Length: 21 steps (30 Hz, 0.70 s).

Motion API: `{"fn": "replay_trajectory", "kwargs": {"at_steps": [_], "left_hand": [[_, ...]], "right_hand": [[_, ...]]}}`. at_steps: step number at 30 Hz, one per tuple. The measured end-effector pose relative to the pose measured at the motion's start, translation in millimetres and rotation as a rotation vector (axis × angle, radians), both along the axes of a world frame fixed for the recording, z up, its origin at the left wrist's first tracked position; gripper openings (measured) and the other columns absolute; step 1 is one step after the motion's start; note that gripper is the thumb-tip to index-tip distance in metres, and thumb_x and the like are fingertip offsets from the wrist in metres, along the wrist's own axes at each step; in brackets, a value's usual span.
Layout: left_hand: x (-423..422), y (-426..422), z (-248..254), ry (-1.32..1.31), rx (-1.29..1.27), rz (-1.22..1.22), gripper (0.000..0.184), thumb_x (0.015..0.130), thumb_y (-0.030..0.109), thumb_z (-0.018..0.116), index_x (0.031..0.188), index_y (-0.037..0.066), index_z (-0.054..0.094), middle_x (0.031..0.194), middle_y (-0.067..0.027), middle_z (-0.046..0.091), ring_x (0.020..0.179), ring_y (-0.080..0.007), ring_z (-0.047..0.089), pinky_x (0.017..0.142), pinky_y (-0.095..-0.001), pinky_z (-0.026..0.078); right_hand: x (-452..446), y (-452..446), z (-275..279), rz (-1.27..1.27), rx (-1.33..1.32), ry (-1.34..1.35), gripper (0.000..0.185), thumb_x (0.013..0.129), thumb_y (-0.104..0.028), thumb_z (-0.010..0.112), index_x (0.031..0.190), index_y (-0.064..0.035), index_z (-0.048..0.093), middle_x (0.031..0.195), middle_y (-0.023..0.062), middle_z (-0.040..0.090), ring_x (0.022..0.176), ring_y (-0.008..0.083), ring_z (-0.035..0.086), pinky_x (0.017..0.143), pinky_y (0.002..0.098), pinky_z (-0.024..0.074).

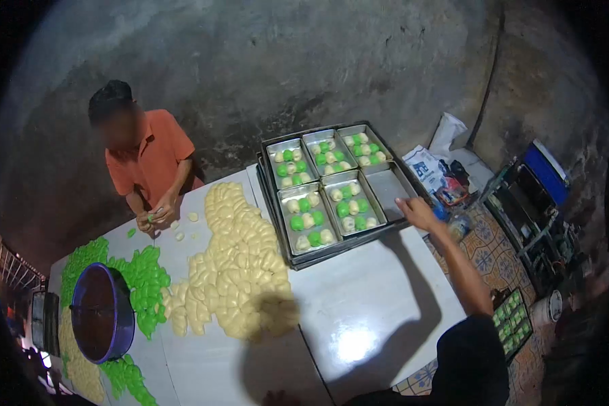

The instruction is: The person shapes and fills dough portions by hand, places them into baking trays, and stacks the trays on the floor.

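Observation:
My right hand (419, 213) is at the near right corner of a bare metal baking tin (388, 184), its thumb over the rim and its other fingers mostly hidden. That tin sits in a large dark tray (282, 233) among several tins holding green and cream dough balls (307, 218). At the bottom edge, my left hand (277, 398) shows only as dark fingertips in shadow over the white table (358, 298); its grip is unclear. Left of the tray lies a broad spread of cream dough pieces (240, 264), with green dough pieces (147, 281) beyond it.
Across the table a person in an orange shirt (157, 145) handles a small green dough piece. A purple basin (130, 325) stands at the left among the dough. On the tiled floor at right are a machine (531, 210) and another tray of filled tins (513, 323).

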State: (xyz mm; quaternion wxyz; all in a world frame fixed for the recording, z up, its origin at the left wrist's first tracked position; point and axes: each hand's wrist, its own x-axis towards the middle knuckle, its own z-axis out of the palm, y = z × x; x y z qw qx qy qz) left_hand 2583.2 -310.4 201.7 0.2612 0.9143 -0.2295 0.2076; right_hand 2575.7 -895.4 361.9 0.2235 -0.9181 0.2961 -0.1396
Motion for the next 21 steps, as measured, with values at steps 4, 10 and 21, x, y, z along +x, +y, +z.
{"fn": "replay_trajectory", "kwargs": {"at_steps": [4, 10, 21], "left_hand": [[56.9, -53.0, 56.9, 0.433, -0.725, -0.183, 0.043, 0.098, 0.028, 0.038, 0.128, 0.0, 0.046, 0.13, -0.0157, 0.046, 0.124, -0.0287, 0.039, 0.103, -0.0409, 0.031], [31.7, -100.2, 50.9, 0.856, -1.148, -0.478, 0.05, 0.099, 0.033, 0.032, 0.138, 0.001, 0.035, 0.141, -0.0138, 0.037, 0.132, -0.0266, 0.033, 0.109, -0.0398, 0.025], [77.4, -90.7, 26.1, 0.963, -1.191, -0.595, 0.062, 0.101, 0.044, 0.025, 0.148, 0.005, 0.018, 0.152, -0.01, 0.025, 0.135, -0.0251, 0.03, 0.112, -0.0405, 0.02]], "right_hand": [[-23.6, 208.6, -6.2, 0.58, 0.688, -0.269, 0.052, 0.098, -0.037, 0.036, 0.126, 0.0043, 0.048, 0.126, 0.0121, 0.053, 0.118, 0.0236, 0.048, 0.103, 0.0373, 0.0333], [49.6, 389.4, -133.8, 0.514, 0.933, -0.72, 0.057, 0.101, -0.033, 0.025, 0.148, -0.0055, 0.007, 0.155, 0.0094, 0.013, 0.141, 0.0198, 0.014, 0.114, 0.0317, 0.0107], [-17.2, 428.9, -27.3, 0.437, 1.269, -0.511, 0.071, 0.1, -0.047, 0.022, 0.148, -0.0012, -0.003, 0.156, 0.0138, -0.001, 0.144, 0.0238, -0.002, 0.115, 0.0323, 0.004]]}}
